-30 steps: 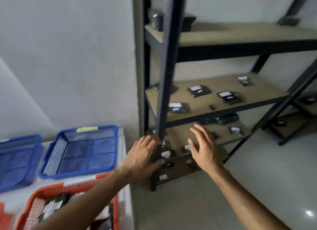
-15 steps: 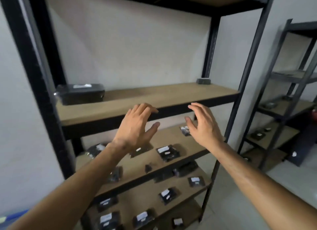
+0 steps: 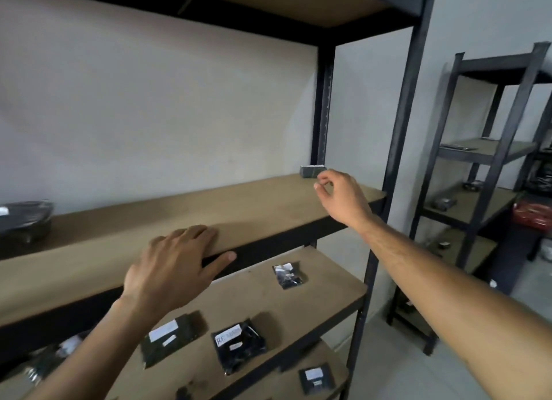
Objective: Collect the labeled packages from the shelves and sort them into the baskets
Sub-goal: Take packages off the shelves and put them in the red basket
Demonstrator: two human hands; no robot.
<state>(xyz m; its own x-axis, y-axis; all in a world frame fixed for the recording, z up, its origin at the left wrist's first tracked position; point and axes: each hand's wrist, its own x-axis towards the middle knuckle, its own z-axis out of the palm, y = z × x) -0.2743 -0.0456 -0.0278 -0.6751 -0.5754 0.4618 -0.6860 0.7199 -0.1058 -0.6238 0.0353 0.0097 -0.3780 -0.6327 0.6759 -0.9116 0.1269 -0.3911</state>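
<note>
A small dark package (image 3: 310, 171) stands at the back right corner of the upper wooden shelf (image 3: 239, 202). My right hand (image 3: 340, 198) hovers just in front of it, fingers loosely curled, holding nothing and not touching it. My left hand (image 3: 170, 268) rests flat on the shelf's front edge, thumb under the black rail. A larger black wrapped package (image 3: 25, 220) lies at the shelf's far left. Several black labeled packages lie on the shelf below, among them one (image 3: 239, 344) with a handwritten white label and one (image 3: 288, 275) further back.
Black metal uprights (image 3: 400, 130) frame the rack on the right. A second rack (image 3: 490, 166) with small packages stands further right beside a red item (image 3: 533, 216). A lower shelf holds another labeled package (image 3: 316, 378). White wall behind; pale tiled floor at the lower right.
The view has risen from the baskets and low shelves to the upper shelf. My left hand has come down onto the shelf edge; my right hand has reached to the back right package.
</note>
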